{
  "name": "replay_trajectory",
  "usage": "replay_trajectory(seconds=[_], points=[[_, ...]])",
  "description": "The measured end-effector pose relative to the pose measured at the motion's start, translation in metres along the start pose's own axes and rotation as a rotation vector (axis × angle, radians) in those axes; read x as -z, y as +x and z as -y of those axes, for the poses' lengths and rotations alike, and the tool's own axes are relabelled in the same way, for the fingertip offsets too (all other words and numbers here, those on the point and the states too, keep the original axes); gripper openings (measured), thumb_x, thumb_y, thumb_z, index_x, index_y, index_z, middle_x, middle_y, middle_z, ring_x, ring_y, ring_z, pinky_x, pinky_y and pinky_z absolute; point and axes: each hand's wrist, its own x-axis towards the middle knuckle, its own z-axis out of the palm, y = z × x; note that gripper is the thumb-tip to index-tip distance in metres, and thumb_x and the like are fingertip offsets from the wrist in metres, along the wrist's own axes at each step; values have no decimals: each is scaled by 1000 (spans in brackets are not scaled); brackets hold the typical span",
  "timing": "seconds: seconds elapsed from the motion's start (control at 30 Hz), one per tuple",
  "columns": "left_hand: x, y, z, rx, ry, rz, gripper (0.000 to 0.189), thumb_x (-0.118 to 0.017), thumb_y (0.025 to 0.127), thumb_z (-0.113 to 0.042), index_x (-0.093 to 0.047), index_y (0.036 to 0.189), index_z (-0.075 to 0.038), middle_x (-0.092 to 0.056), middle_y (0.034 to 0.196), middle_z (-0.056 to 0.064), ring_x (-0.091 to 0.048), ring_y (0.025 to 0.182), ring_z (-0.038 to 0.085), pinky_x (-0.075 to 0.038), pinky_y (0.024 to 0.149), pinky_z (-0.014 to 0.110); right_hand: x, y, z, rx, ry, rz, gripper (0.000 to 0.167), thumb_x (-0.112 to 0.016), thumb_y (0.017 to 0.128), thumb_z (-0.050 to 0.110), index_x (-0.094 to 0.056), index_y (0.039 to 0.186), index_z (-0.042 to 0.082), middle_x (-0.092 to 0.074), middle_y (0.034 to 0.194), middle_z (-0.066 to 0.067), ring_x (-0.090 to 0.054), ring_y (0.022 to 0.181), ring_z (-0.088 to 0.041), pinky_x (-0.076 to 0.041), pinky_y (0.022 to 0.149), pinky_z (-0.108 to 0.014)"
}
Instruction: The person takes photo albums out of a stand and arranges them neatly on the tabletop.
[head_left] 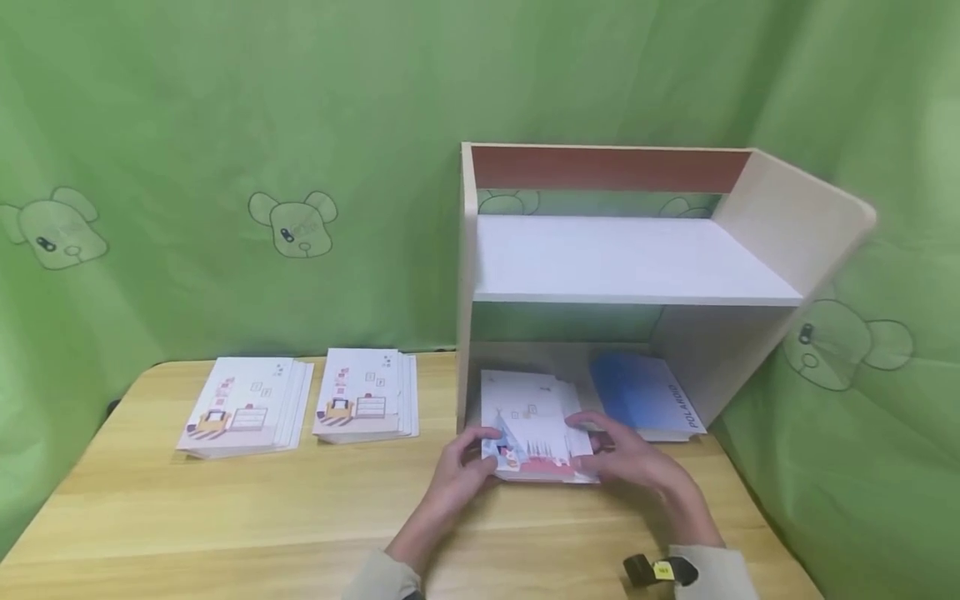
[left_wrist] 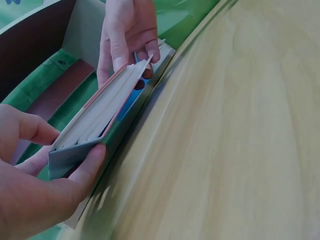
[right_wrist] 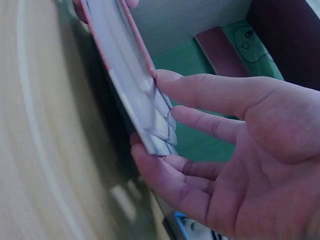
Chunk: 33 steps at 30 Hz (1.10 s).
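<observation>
A stack of books (head_left: 528, 417) with a pale illustrated cover is between my two hands at the front of the shelf's lower compartment. My left hand (head_left: 461, 468) grips its left side, thumb and fingers on opposite faces at the grey-blue spine (left_wrist: 70, 157) in the left wrist view. On the right side, my right hand (head_left: 630, 457) holds the stack's edge between thumb and fingers. Several page blocks (right_wrist: 159, 122) show staggered at that edge in the right wrist view. Beside the stack, a blue book (head_left: 641, 392) marked POLAROID lies in the same compartment.
A small wooden shelf (head_left: 637, 298) with a white middle board stands at the back right of the wooden table (head_left: 247, 517). Two more stacks of illustrated books, a left one (head_left: 243, 400) and a right one (head_left: 363, 392), lie at the back left. Green curtain (head_left: 375, 100) hangs behind.
</observation>
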Motion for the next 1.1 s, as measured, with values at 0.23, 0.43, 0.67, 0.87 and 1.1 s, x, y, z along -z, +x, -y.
replay_trajectory(seconds=[0.23, 0.43, 0.67, 0.87, 1.1], points=[[-1, -9, -4, -32, 16, 15, 42, -63, 87, 5, -64, 128, -5, -50, 140, 23, -69, 107, 30, -62, 86, 40, 1, -4, 9, 26, 40, 36, 73, -78, 88, 12, -41, 150, 2, -49, 124, -30, -57, 96, -34, -60, 73, -44], [-1, -13, -11, -56, 21, 23, 41, -65, 89, 4, -65, 129, -7, -50, 142, 21, -69, 107, 30, -62, 74, 32, 4, -9, 17, 41, -3, 27, 71, -78, 90, 14, -41, 150, 6, -52, 102, -22, -59, 78, -28, -61, 67, -47], [0, -16, -19, -86, 31, 37, 40, -64, 91, 4, -64, 130, -9, -49, 143, 20, -69, 109, 28, -54, 59, 19, 5, -13, 26, 91, -91, -49, 67, -81, 88, 20, -48, 146, 9, -56, 114, -22, -57, 90, -32, -54, 76, -41], [-1, -18, -21, -85, 49, 25, 40, -64, 92, 3, -66, 128, -12, -52, 141, 19, -70, 104, 27, -51, 56, 18, -1, -19, 30, 97, -118, -123, 64, -82, 87, 23, -53, 143, 11, -53, 140, -22, -58, 106, -35, -55, 88, -46], [-2, -22, -23, -106, 56, 42, 40, -64, 92, 4, -66, 128, -13, -49, 148, 17, -67, 115, 31, -61, 70, 31, -7, -28, 27, 108, -71, -163, 64, -83, 86, 20, -54, 142, 8, -55, 132, -22, -60, 101, -30, -57, 84, -34]])
